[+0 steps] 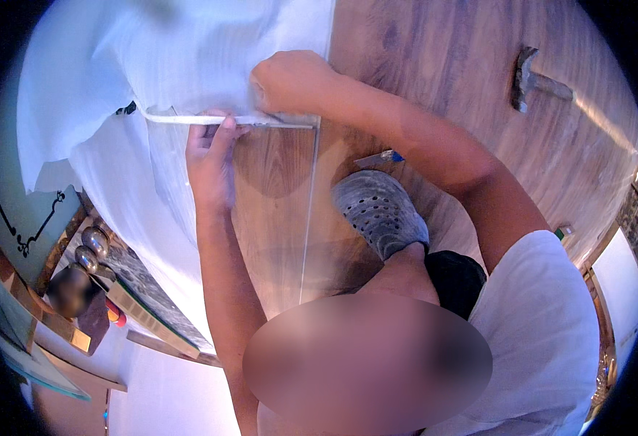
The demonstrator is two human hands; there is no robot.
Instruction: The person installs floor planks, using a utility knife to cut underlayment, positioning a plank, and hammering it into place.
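My left hand (pixel 213 149) pinches a long, narrow white strip (pixel 173 119) that lies crosswise along a seam at the edge of the white sheet (pixel 173 54). My right hand (pixel 282 80) is curled over the sheet just above the strip's right part; what its fingers hold, if anything, is hidden. Wood-look floor panels (pixel 271 218) with a pale seam show below the strip. A putty knife (pixel 373 158) with a blue part lies beside my right forearm, above my grey perforated clog (pixel 377 207).
A hammer (pixel 526 80) lies on the wood-look floor (pixel 442 43) at upper right. At lower left are shiny metal spheres (pixel 95 240), a red object (pixel 115 314) and a pale green panel (pixel 25 203) with dark scrollwork. A white panel (pixel 620 280) stands at the far right.
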